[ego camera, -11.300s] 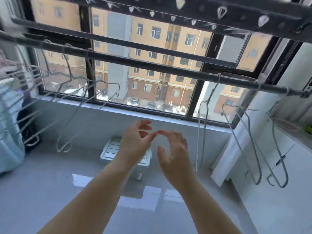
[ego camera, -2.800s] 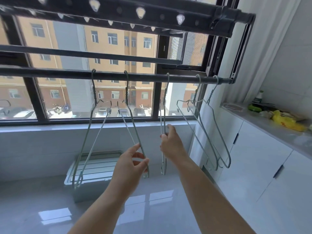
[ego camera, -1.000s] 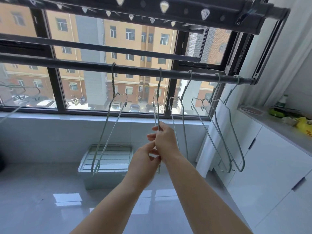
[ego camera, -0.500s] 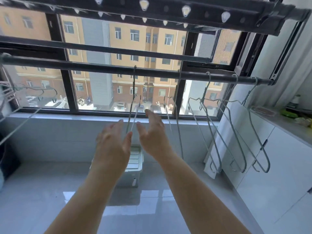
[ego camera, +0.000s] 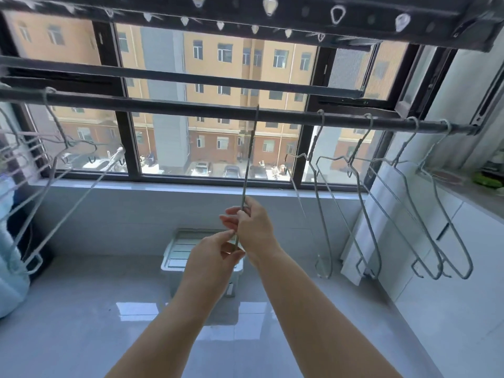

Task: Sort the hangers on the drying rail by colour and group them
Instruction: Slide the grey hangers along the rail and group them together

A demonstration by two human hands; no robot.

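A dark drying rail (ego camera: 191, 109) runs across the window. One grey-green wire hanger (ego camera: 249, 165) hangs edge-on from the rail's middle. My right hand (ego camera: 252, 225) pinches its lower wire, and my left hand (ego camera: 215, 255) pinches the same hanger just below. Several grey-green hangers (ego camera: 381, 203) hang grouped on the rail's right end. Several whitish hangers (ego camera: 54, 170) hang at the rail's left end.
A white lidded plastic box (ego camera: 177, 252) stands on the glossy floor under the window. White cabinets (ego camera: 450, 241) with a cluttered counter line the right wall. Pale cloth (ego camera: 11, 241) hangs at the far left. An overhead rack with clips (ego camera: 272, 15) spans the top.
Half a second ago both hands were open and reaching toward the middle hanger. Now both are closed on it. The view has shifted left, bringing the whitish hangers into sight.
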